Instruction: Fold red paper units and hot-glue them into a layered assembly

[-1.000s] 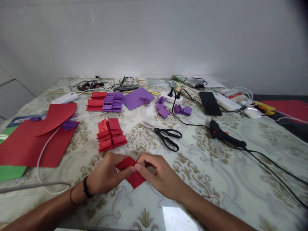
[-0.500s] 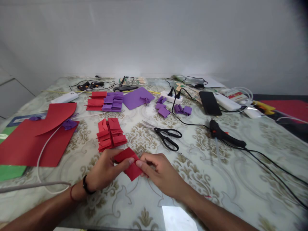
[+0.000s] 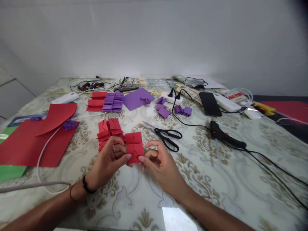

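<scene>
A creased red paper square (image 3: 134, 145) is held upright between my two hands, its fold lines facing me. My left hand (image 3: 112, 158) pinches its lower left corner; a ring and a black wristband show on that side. On the lower right corner, the thumb and fingers of my right hand (image 3: 160, 163) are closed. Just behind my left hand lie several folded red paper pieces (image 3: 109, 128), partly hidden by it. Black-handled scissors (image 3: 166, 136) rest on the patterned tabletop beyond my right hand.
At the right lies a black glue gun (image 3: 225, 134) with its cord. Red sheets (image 3: 36, 141) cover the left side. Folded purple pieces (image 3: 113, 102), a purple sheet (image 3: 134, 98), a white power strip (image 3: 171, 97) and a black phone (image 3: 210, 103) are farther back.
The red paper has turned from a diamond tilt to an upright square and come up slightly. Both hands have shifted their hold to its lower corners.
</scene>
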{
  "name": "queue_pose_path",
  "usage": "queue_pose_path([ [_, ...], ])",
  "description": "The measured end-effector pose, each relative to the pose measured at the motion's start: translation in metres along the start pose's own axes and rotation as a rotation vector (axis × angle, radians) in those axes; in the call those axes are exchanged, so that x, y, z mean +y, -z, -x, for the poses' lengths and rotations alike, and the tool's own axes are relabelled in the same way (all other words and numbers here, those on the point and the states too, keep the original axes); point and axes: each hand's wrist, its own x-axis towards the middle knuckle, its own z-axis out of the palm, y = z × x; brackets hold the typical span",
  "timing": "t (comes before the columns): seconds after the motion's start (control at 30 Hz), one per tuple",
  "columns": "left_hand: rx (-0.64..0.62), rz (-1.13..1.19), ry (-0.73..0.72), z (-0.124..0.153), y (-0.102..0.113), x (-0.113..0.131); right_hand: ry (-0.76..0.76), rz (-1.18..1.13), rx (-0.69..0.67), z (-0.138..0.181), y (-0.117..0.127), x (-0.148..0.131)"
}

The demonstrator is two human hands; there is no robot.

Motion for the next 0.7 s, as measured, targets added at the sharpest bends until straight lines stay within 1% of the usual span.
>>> queue_pose_path([
  [0.1,-0.009,-0.051,-0.027,0.001,0.0,-0.001,0.007,-0.001,-0.002,0.0,0.001,0.001],
  [0.2,0.029,-0.102,-0.03,0.0,0.001,-0.004,-0.004,0.005,-0.033,-0.001,0.002,0.001],
  [0.33,0.026,-0.015,0.053,-0.002,0.003,-0.002,-0.037,0.064,-0.134,-0.002,0.003,0.002],
  [0.4,0.016,-0.02,0.081,-0.002,0.005,0.001,-0.045,0.078,-0.147,-0.002,0.002,0.002],
  [0.53,0.043,-0.254,0.047,-0.001,0.01,0.004,-0.008,0.104,-0.071,-0.002,0.001,0.001],
  [0.63,-0.026,-0.38,0.04,0.0,0.011,0.005,0.02,0.133,-0.011,-0.002,0.002,0.001],
  [0.7,-0.035,-0.405,0.012,0.0,0.011,0.004,0.029,0.146,-0.019,-0.002,0.003,0.001],
])
